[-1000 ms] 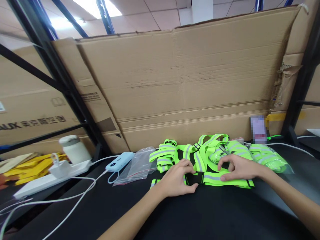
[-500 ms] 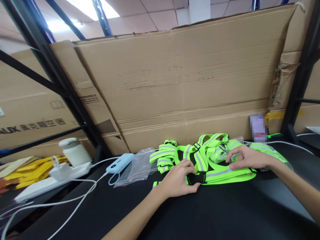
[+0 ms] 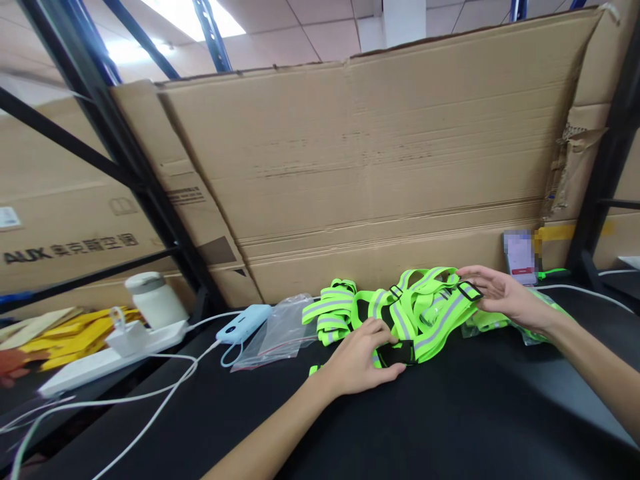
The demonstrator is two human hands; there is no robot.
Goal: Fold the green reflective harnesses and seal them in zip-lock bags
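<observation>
A tangle of neon-green reflective strap (image 3: 433, 337) with grey stripes lies on the black table. My left hand (image 3: 363, 360) rests at its front edge, thumb and fingers closed around a black piece (image 3: 395, 354) joined to the strap. At the right end, my right hand (image 3: 515, 300) has its fingers bent around the strap beside a black slider buckle (image 3: 470, 291); its thumb is hidden. Another black slider (image 3: 395, 293) shows on the loops between the hands. Left of them sits a rolled green strap (image 3: 335, 313).
Clear plastic bags (image 3: 283, 330) and a light-blue power bank (image 3: 243, 324) lie to the left. Beyond them are a white power strip (image 3: 85, 363), cables and a white bottle (image 3: 156, 300). A cardboard wall (image 3: 375, 160) closes the back, where a phone (image 3: 520, 257) leans. At far left, another person's hand (image 3: 15, 367) touches yellow pieces.
My right hand has moved slightly back, folding the strap's right end up and leftward onto the pile, with its slider now visible. My left hand stays on the black piece.
</observation>
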